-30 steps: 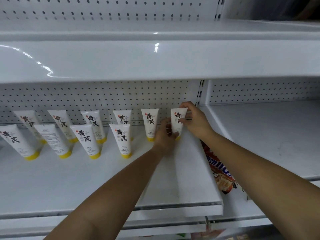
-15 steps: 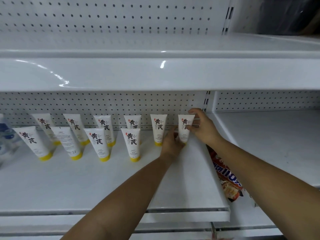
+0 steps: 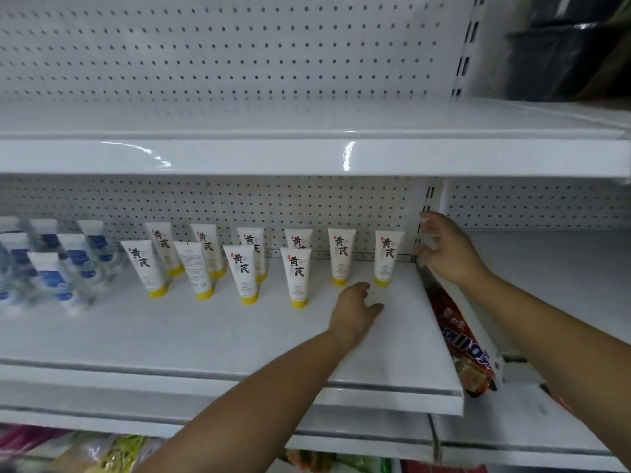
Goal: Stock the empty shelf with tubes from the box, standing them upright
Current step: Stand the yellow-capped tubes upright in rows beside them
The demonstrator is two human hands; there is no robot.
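Ten white tubes (image 3: pixel 297 276) are seen standing on their yellow caps on the shelf (image 3: pixel 205 336), toward its back. Six are lined up along the pegboard (image 3: pixel 239 203) and four are set just in front of them. One front tube (image 3: pixel 196 269) is turned so that its small print faces outward, while the others show large dark characters. The rightmost tube (image 3: pixel 389 257) stands free at the end of the back row, touched by neither hand.

The left hand (image 3: pixel 355 312) is held low over the shelf, just in front of the two right-end tubes. Its fingers are loosely bent and slightly apart, and nothing is held in them. Whether the shelf is touched cannot be told.

The right hand (image 3: pixel 450 250) is raised beside the post (image 3: pixel 431 196) at the shelf's right end, just clear of the rightmost tube. Its fingers (image 3: pixel 426 249) are blurred. They appear spread apart, and nothing is seen gripped.

Blue tubes (image 3: pixel 54 268) are grouped at the shelf's left end, blurred. A red and blue packet (image 3: pixel 461 339) is wedged on edge in the gap along the shelf's right side, below the right wrist. An upper shelf (image 3: pixel 239 155) is seen above, and a dark bin (image 3: pixel 560 56) stands at the top right.
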